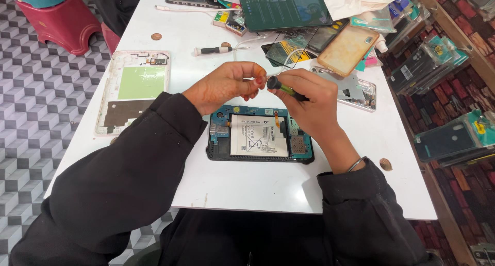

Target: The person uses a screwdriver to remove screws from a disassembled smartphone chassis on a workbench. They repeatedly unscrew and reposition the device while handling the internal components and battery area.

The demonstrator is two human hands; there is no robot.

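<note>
Fingers (258, 83) perhaps over screwdriver (286, 88) tip

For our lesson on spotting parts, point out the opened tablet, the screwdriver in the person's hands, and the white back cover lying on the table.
opened tablet (259, 136): head view, on its white battery.
screwdriver (282, 87): head view, on its green and black handle.
white back cover (135, 90): head view, on its green inner panel.
</note>
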